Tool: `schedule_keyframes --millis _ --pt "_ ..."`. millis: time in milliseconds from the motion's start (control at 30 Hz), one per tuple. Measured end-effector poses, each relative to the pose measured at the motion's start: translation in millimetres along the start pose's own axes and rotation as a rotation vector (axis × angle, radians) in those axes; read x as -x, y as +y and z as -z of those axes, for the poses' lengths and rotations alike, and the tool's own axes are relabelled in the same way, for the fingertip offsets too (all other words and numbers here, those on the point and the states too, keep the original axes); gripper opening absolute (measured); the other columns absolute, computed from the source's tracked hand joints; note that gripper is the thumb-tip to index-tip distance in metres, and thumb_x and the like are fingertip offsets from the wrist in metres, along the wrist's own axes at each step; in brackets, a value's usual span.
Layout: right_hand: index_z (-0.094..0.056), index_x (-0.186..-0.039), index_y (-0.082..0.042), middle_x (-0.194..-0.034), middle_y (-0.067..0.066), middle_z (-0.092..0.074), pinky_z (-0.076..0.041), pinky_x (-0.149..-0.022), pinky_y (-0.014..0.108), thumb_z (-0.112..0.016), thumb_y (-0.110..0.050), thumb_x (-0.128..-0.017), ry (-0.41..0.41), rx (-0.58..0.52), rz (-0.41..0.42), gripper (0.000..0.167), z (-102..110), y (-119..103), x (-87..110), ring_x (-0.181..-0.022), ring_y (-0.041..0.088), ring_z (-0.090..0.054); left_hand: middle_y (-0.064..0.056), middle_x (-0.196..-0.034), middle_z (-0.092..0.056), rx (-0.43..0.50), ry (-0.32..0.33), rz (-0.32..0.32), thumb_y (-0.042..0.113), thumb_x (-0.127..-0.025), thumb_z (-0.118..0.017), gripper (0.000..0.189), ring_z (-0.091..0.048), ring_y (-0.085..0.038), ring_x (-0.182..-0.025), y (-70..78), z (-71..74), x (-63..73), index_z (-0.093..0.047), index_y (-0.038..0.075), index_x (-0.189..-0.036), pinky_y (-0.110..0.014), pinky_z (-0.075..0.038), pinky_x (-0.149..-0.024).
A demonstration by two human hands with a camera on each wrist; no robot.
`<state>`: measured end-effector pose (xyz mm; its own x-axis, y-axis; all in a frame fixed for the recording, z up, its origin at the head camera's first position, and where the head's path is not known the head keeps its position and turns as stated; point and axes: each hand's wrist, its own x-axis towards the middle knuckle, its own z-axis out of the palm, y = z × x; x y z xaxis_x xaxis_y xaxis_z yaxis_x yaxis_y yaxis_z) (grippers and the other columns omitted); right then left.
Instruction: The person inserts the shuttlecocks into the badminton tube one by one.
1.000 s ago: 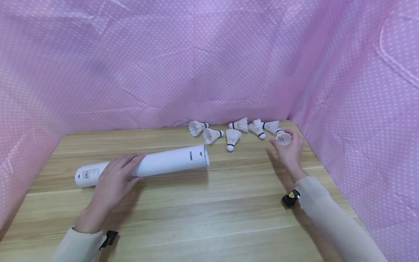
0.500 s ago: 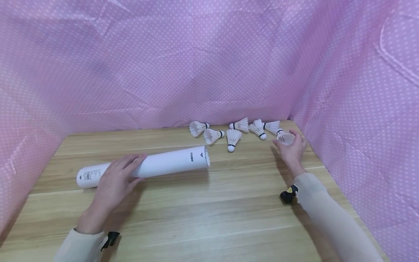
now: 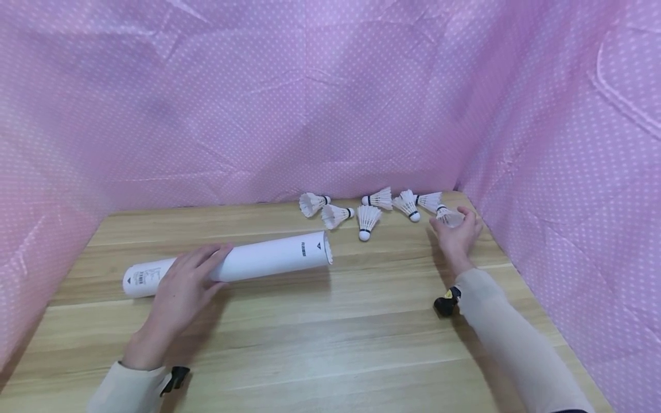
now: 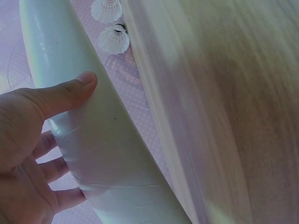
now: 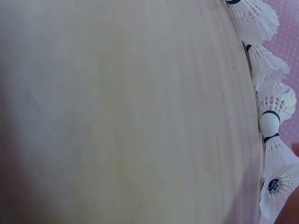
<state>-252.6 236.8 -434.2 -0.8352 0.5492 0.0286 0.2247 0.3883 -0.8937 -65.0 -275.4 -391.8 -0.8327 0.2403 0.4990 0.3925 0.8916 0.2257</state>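
My left hand (image 3: 188, 284) grips a long white shuttlecock tube (image 3: 273, 256) around its middle, tilted with its right end raised off the table. Feather edges show in that right end. In the left wrist view the thumb lies along the near side of the tube (image 4: 100, 140), with fingers behind. At the table's far right corner, my right hand (image 3: 458, 234) holds a white shuttlecock (image 3: 450, 217) by its feather skirt, thumb on one side and fingers on the other. The right wrist view shows that shuttlecock (image 5: 278, 189) at its edge, with only a bit of hand beside it.
Several loose shuttlecocks (image 3: 369, 221) lie along the back edge of the wooden table (image 3: 330, 344). One shuttlecock (image 3: 428, 201) lies close beside the right hand. A pink dotted cloth (image 3: 310, 115) hangs behind and along the right side.
My right wrist and forearm have shifted slightly left and forward, while the fingers have closed in around the shuttlecock's skirt. The left hand and tube have stayed almost still.
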Motion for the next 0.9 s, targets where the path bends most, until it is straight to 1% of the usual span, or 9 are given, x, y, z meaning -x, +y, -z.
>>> schedule_keyframes --millis 133,300,633,800,900 --pt "-0.042 -0.148 -0.02 -0.155 0.011 -0.026 -0.026 -0.119 0.032 -0.085 -0.022 -0.08 0.018 0.007 -0.029 0.08 -4.2 -0.4 -1.5 -0.139 0.029 -0.033 -0.015 -0.128 -0.062 -0.002 0.002 -0.003 0.0 -0.06 -0.094 0.09 -0.059 -0.042 -0.112 0.0 0.4 0.5 -0.059 0.014 -0.141 -0.058 -0.043 -0.102" --pt "-0.042 -0.146 -0.02 -0.155 0.011 -0.026 -0.023 -0.12 0.031 -0.085 -0.019 -0.078 0.063 -0.004 -0.055 0.081 -6.4 0.0 -3.9 -0.14 0.029 -0.032 -0.015 -0.127 -0.063 -0.003 0.009 -0.01 0.0 -0.06 -0.094 0.089 -0.059 -0.042 -0.112 0.1 1.5 0.6 -0.059 0.013 -0.14 -0.059 -0.044 -0.101" --pt "-0.048 -0.137 -0.013 -0.148 0.014 -0.033 -0.027 -0.118 0.029 -0.084 -0.015 -0.077 0.116 -0.009 -0.016 0.07 -8.0 5.4 -8.0 -0.137 0.029 -0.035 -0.015 -0.127 -0.063 0.003 0.01 -0.006 0.0 -0.059 -0.094 0.089 -0.059 -0.043 -0.112 0.9 2.6 1.4 -0.06 0.013 -0.139 -0.059 -0.045 -0.1" --pt "-0.049 -0.136 -0.013 -0.147 0.012 -0.035 -0.03 -0.117 0.029 -0.083 -0.014 -0.077 0.125 -0.029 -0.029 0.068 -5.5 7.3 -10.2 -0.134 0.028 -0.038 -0.015 -0.127 -0.063 0.003 0.012 -0.006 0.0 -0.058 -0.094 0.088 -0.059 -0.042 -0.112 1.3 2.0 1.4 -0.06 0.012 -0.139 -0.059 -0.045 -0.1" --pt "-0.049 -0.136 -0.012 -0.147 0.013 -0.035 -0.03 -0.117 0.03 -0.082 -0.014 -0.078 0.116 -0.03 -0.034 0.067 -3.6 7.8 -10.7 -0.134 0.028 -0.038 -0.016 -0.127 -0.063 0.003 0.013 -0.003 0.0 -0.058 -0.094 0.089 -0.059 -0.043 -0.112 1.2 2.4 1.1 -0.06 0.013 -0.139 -0.06 -0.045 -0.1"
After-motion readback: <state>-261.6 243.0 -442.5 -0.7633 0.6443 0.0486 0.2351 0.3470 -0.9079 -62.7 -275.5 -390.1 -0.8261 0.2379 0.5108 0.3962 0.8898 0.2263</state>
